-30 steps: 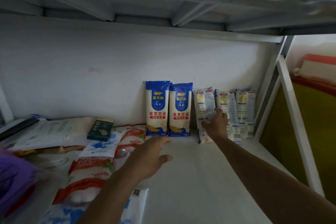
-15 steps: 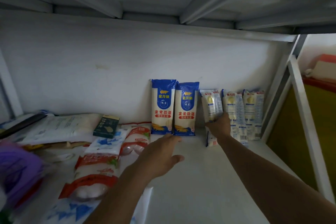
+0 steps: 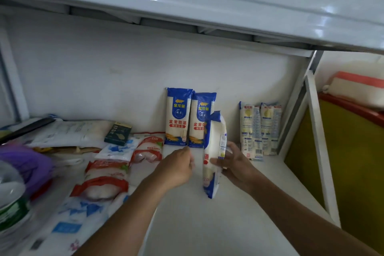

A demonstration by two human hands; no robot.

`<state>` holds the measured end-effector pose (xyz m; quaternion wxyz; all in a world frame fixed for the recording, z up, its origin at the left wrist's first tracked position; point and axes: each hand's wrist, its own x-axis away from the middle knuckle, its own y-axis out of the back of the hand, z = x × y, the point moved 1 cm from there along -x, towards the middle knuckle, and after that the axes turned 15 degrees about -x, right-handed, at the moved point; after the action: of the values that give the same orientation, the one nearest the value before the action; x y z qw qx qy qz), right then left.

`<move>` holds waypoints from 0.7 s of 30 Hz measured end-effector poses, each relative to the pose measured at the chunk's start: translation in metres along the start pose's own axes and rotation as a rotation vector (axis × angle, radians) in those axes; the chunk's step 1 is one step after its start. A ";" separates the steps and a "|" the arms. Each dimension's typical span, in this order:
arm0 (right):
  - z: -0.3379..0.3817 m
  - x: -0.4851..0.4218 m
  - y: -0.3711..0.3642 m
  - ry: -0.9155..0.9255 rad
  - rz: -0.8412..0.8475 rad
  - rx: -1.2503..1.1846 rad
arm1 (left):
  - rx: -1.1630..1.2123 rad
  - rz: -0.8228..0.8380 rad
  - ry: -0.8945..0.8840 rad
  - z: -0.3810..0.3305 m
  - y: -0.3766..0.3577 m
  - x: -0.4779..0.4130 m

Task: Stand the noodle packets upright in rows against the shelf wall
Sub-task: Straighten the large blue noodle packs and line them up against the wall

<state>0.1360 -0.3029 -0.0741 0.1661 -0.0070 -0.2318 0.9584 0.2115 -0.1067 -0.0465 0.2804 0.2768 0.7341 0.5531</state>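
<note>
The right hand (image 3: 234,165) grips a blue-and-white packet (image 3: 214,151) about its middle, thumb across the front. It holds it nearly upright in front of the row, low by the shelf (image 3: 207,224), while the left hand (image 3: 176,169) hangs beside it, fingers loosely curled and holding nothing. Against the wall (image 3: 104,72) two blue packets (image 3: 178,116) and, apart to the right, two pale packets (image 3: 259,129) already stand. The held packet is not yet placed and the red packs (image 3: 104,185) lie flat at left, so the job looks roughly half done.
</note>
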 end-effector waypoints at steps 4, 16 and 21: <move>-0.008 0.018 -0.005 -0.051 0.242 0.065 | 0.230 -0.049 0.048 -0.005 0.002 -0.013; 0.012 0.037 -0.013 0.194 0.073 0.496 | 0.591 -0.061 0.083 -0.013 0.004 -0.027; 0.008 0.031 -0.007 0.193 -0.011 0.429 | 0.539 -0.228 0.159 -0.019 0.004 -0.025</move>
<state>0.1077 -0.2909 -0.0619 0.1902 -0.0619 -0.0061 0.9798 0.2155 -0.1357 -0.0361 0.1988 0.2128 0.9004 0.3232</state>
